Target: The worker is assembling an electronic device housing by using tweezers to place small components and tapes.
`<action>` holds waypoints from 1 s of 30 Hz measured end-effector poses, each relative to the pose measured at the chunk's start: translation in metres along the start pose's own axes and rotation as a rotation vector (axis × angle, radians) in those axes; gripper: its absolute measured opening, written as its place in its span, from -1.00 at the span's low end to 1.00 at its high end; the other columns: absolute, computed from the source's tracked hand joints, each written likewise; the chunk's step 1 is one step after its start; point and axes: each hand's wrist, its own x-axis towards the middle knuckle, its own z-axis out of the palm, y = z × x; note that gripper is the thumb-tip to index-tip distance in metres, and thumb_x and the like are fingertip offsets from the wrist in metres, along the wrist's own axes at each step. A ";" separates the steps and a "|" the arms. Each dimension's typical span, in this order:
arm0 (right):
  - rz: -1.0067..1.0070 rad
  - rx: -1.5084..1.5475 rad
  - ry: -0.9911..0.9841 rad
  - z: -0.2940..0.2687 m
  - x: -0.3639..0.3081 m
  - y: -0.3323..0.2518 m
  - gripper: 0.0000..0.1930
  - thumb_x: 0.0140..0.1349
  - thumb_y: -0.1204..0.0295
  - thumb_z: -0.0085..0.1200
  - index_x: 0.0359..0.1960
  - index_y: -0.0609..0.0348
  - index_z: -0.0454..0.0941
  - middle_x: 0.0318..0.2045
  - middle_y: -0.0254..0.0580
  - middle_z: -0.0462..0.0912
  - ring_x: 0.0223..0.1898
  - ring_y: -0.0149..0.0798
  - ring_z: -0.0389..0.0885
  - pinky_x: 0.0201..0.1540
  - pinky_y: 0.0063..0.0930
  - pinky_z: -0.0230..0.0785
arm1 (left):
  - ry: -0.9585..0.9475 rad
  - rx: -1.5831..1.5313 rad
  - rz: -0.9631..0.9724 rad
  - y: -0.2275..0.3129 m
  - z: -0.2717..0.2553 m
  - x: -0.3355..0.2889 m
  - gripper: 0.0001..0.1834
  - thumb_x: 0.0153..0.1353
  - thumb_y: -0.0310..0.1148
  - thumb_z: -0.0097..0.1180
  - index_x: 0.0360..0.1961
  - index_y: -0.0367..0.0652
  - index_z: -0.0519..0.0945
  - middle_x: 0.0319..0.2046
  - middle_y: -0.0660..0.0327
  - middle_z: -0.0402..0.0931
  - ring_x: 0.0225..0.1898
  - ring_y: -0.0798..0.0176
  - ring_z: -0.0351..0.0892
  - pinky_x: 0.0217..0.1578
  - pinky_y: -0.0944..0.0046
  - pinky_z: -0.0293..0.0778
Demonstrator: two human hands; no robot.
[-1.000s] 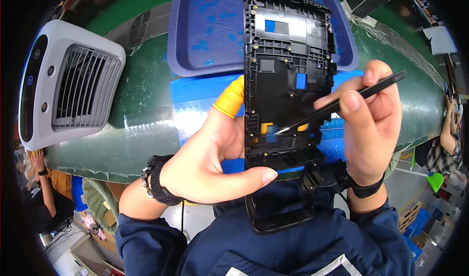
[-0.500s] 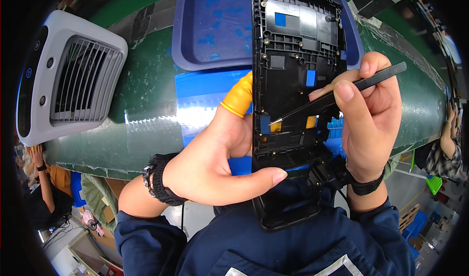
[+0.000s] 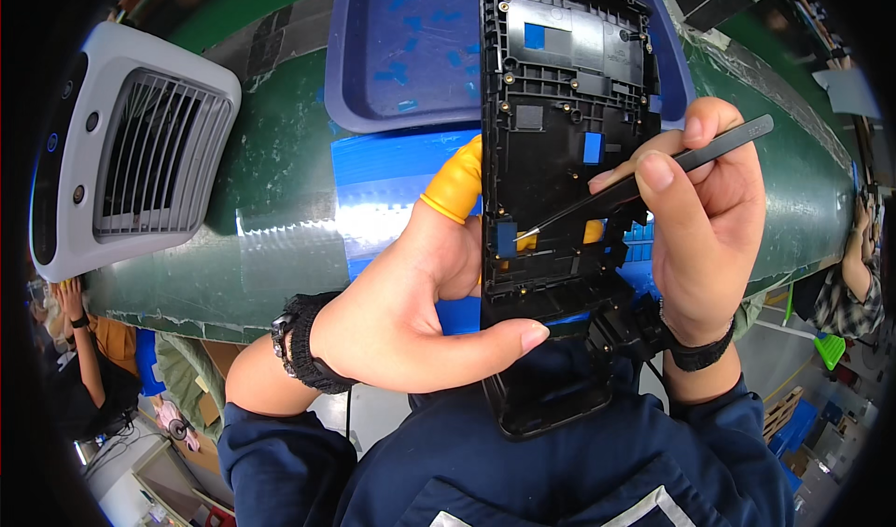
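Note:
My left hand (image 3: 415,326) holds a black plastic housing (image 3: 537,177) by its left edge, thumb across the lower part. A yellow finger cot (image 3: 453,186) covers one finger, and other fingertips are hidden behind the housing. In my right hand (image 3: 705,219) is a pair of black tweezers (image 3: 695,158), gripped between thumb and fingers. Their tips touch or nearly touch a small dark blue pad (image 3: 506,238) at the housing's left edge. Brighter blue pads (image 3: 594,148) sit higher on the housing, among ribs and brass inserts. Yellow shows through two openings low in it.
Behind the housing lies a dark blue tray (image 3: 373,116) with several small blue pieces in it. A white and grey device with a slatted grille (image 3: 159,158) stands left on the green work surface (image 3: 280,172). Co-workers' arms (image 3: 86,359) show at both sides.
The tweezer tips have shifted very slightly at the dark blue pad. Both hands and the housing stay almost where they were; the view has moved a little.

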 end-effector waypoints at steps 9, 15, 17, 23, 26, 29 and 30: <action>0.041 -0.007 0.000 -0.001 0.001 -0.001 -0.77 0.05 0.58 -0.10 -0.27 0.22 0.14 -0.56 -0.23 0.43 -0.48 -0.35 0.49 -0.31 -0.56 0.32 | 0.010 -0.006 -0.001 0.000 0.000 0.000 -0.02 -0.25 -0.71 0.04 0.18 -0.13 -0.25 0.10 0.09 0.01 0.11 0.16 0.12 0.02 0.21 0.15; 0.039 -0.039 -0.018 -0.003 0.002 0.000 -0.77 0.06 0.58 -0.10 -0.27 0.22 0.14 -0.56 -0.24 0.43 -0.48 -0.35 0.49 -0.31 -0.56 0.32 | 0.021 -0.020 -0.009 0.000 0.001 0.000 -0.02 -0.25 -0.71 0.04 0.18 -0.13 -0.24 0.11 0.07 0.01 0.11 0.14 0.12 0.02 0.20 0.15; 0.027 -0.027 -0.030 -0.004 0.002 0.002 -0.77 0.06 0.58 -0.11 -0.27 0.21 0.14 -0.56 -0.24 0.43 -0.48 -0.35 0.49 -0.31 -0.56 0.31 | 0.024 -0.029 -0.010 -0.001 0.000 0.000 -0.03 -0.25 -0.70 0.05 0.18 -0.13 -0.23 0.11 0.07 0.00 0.12 0.13 0.12 0.03 0.20 0.14; 0.036 -0.045 -0.023 -0.003 0.002 0.002 -0.77 0.06 0.59 -0.11 -0.27 0.21 0.15 -0.56 -0.24 0.43 -0.47 -0.35 0.49 -0.30 -0.54 0.32 | 0.022 -0.025 0.001 -0.001 0.000 0.001 -0.03 -0.26 -0.70 0.06 0.17 -0.14 -0.21 0.12 0.04 -0.02 0.13 0.12 0.10 0.05 0.17 0.11; 0.029 -0.014 -0.021 -0.002 0.002 0.002 -0.77 0.06 0.58 -0.10 -0.27 0.21 0.15 -0.56 -0.25 0.43 -0.47 -0.36 0.49 -0.28 -0.53 0.33 | 0.016 -0.028 -0.007 -0.001 -0.001 0.001 -0.02 -0.26 -0.71 0.07 0.18 -0.13 -0.21 0.12 0.05 -0.02 0.13 0.12 0.09 0.05 0.17 0.10; 0.006 0.014 -0.065 -0.005 0.001 0.006 -0.77 0.06 0.58 -0.10 -0.27 0.20 0.14 -0.55 -0.26 0.43 -0.47 -0.37 0.49 -0.29 -0.53 0.35 | 0.024 -0.037 -0.002 -0.001 0.001 0.000 -0.03 -0.25 -0.71 0.05 0.18 -0.13 -0.22 0.12 0.05 -0.02 0.13 0.12 0.08 0.05 0.16 0.10; 0.005 0.016 -0.066 -0.003 0.001 0.006 -0.77 0.06 0.58 -0.10 -0.27 0.20 0.14 -0.55 -0.26 0.43 -0.47 -0.37 0.49 -0.29 -0.53 0.35 | 0.045 -0.083 -0.014 0.000 0.002 -0.001 -0.10 -0.19 -0.67 0.01 0.17 -0.15 -0.20 0.12 0.05 -0.01 0.13 0.12 0.09 0.06 0.17 0.09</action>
